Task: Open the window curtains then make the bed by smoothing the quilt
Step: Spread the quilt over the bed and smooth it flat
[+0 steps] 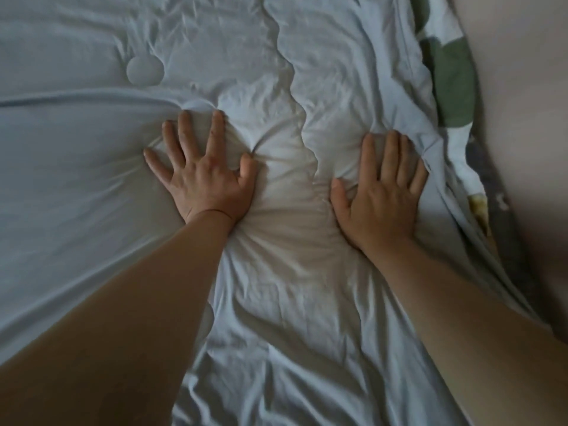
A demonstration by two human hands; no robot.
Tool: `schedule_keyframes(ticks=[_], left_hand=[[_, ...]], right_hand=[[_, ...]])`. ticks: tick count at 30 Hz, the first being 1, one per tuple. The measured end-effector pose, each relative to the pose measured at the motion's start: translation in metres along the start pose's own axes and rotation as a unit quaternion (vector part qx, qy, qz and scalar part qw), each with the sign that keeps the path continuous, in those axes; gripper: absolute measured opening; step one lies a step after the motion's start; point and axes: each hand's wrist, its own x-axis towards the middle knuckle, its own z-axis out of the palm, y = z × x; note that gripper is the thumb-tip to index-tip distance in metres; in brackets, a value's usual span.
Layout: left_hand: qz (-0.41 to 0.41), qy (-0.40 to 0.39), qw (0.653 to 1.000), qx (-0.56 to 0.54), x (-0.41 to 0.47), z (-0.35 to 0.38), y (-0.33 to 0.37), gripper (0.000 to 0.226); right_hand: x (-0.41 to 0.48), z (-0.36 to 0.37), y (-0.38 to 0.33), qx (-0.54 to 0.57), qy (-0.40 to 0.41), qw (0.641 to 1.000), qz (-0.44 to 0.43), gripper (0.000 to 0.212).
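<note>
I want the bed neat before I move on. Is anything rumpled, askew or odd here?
The quilt bunches into deep creases between the left hand and right hand, and its wavy right edge leaves a patterned sheet exposed. Nothing looks torn or spilled.

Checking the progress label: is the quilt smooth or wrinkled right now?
Wrinkled. The quilt bunches into creases between the left hand and right hand, both pressing flat on it with straight fingers.
</note>
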Motion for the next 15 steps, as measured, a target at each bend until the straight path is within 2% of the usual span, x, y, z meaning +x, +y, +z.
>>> schedule_keyframes(ticks=[11,15], left_hand=[[-0.001,0.021,1.0,-0.006,0.001,0.001,0.0,0.074],[0.024,0.021,0.999,-0.034,0.003,-0.001,-0.003,0.071]], right_hand=[[0.011,0.01,0.001,0.026,0.028,0.999,0.005,0.079],[0.014,0.016,0.002,0.027,0.031,0.999,0.005,0.079]])
